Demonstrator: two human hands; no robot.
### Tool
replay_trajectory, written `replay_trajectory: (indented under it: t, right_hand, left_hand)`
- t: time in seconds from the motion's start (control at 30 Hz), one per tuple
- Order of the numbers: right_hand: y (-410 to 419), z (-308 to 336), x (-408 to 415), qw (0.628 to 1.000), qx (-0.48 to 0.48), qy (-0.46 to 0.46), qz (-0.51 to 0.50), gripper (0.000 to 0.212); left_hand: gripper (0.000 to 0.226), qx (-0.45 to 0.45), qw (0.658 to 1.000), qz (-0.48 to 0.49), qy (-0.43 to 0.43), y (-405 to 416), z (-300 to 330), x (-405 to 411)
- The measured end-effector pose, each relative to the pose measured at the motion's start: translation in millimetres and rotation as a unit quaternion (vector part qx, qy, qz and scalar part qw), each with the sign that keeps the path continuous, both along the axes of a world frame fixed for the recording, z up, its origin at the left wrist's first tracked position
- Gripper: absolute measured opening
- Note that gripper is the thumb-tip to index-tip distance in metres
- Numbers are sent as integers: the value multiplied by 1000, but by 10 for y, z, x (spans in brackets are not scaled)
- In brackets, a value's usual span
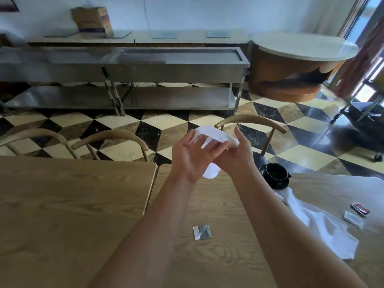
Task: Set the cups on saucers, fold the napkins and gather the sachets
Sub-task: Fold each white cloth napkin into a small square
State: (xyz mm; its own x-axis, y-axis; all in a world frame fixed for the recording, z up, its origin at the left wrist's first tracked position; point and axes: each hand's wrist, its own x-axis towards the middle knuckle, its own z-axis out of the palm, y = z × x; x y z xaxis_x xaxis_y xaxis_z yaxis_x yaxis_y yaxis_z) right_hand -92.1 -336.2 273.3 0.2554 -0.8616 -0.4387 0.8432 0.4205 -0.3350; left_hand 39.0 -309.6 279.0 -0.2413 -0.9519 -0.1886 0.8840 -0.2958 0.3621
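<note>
Napkin (216, 136), white cloth, is held up in the air between both hands, above the far edge of the wooden table (218, 204). The left hand (193, 154) is palm-up beneath it, fingers stretched out and loosely spread, so the cloth drapes over the fingertips; a rounded white end of the napkin hangs out below the heel of that palm. The right hand (236, 154) sits just beside the left, touching it, with its thumb raised and its fingers curled around the right end of the cloth. The picture is blurred around the hands, so exactly how the fingers pinch the fabric cannot be told.

A second white napkin (318, 225) lies crumpled and unfolded on the table to the right of the right forearm, well below the hands. A black cup (274, 173) stands on a black saucer (279, 185) near the table's far edge, just right of the right wrist, touching the upper corner of the lying napkin.

One silver sachet (202, 231) lies flat on the table between the two forearms. Another silver sachet (353, 219) and a red sachet (360, 208) lie close together near the right edge, just beyond the crumpled napkin.

A second wooden table (62, 204) abuts on the left, with a narrow gap between them. Curved wooden chair backs (251, 120) stand behind the tables on a checkered floor (166, 125).
</note>
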Motion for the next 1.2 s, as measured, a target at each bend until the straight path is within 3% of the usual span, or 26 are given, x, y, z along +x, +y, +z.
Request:
replay_trajectory:
  t: [0.1,0.23,0.3,0.4,0.47,0.6,0.73,0.9,0.97,1.13,1.2]
  right_hand:
    - [-121,89,-87,995,9,-32,-90,41]
    - [-272,107,-211,989,21,54,-136,14]
    - [-328,127,-286,984,24,95,-151,10]
    - [-396,156,-386,974,37,123,-186,13]
    - [-435,155,-435,970,39,131,-201,15]
    - [-536,95,-512,968,29,153,-199,28]
    - [-585,44,-663,968,24,155,-197,26]
    - [-235,-194,-832,971,-11,140,-191,15]
    - [28,-375,-880,972,5,155,-176,12]
    - [760,-1035,-959,964,107,200,-135,7]
    - [1018,-1311,-978,955,145,236,-101,7]
  left_hand:
    - [36,12,987,4,-162,-64,-9,160]
    - [26,119,948,91,-282,-311,-36,414]
    - [21,145,949,118,-255,-462,-13,605]
    - [30,192,956,154,-160,-605,11,851]
    - [34,196,953,176,-149,-670,-6,939]
    - [29,199,933,184,-238,-801,-13,1004]
    - [27,161,952,185,-183,-817,-46,1125]
    - [36,85,958,181,-204,-491,-272,1190]
    - [30,74,961,171,-206,-279,-431,1198]
    - [18,177,952,112,-221,377,-1111,1262]
    - [17,222,933,80,-271,623,-1437,1279]
